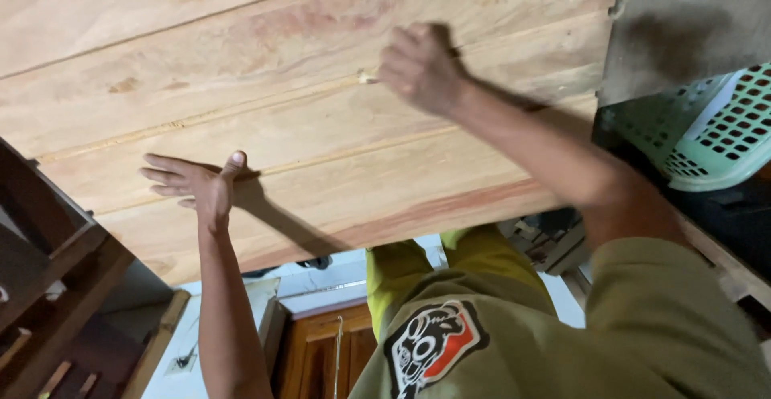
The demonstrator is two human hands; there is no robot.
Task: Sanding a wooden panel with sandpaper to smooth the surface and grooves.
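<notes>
A large panel of joined light wooden boards (305, 118) fills most of the view, with grooves running along the seams. My left hand (197, 182) lies flat on the panel near its front edge, fingers spread. Farther up, my right hand (419, 65) is closed around a small pale object (367, 78) whose tip presses into a seam. What the object is cannot be told.
A green plastic basket (715, 130) sits to the right of the panel, beside a grey slab (683, 21). Dark wooden frames (48, 278) stand at the left. Below the panel's edge lie a wooden cabinet (321, 351), my olive shirt and yellow trousers.
</notes>
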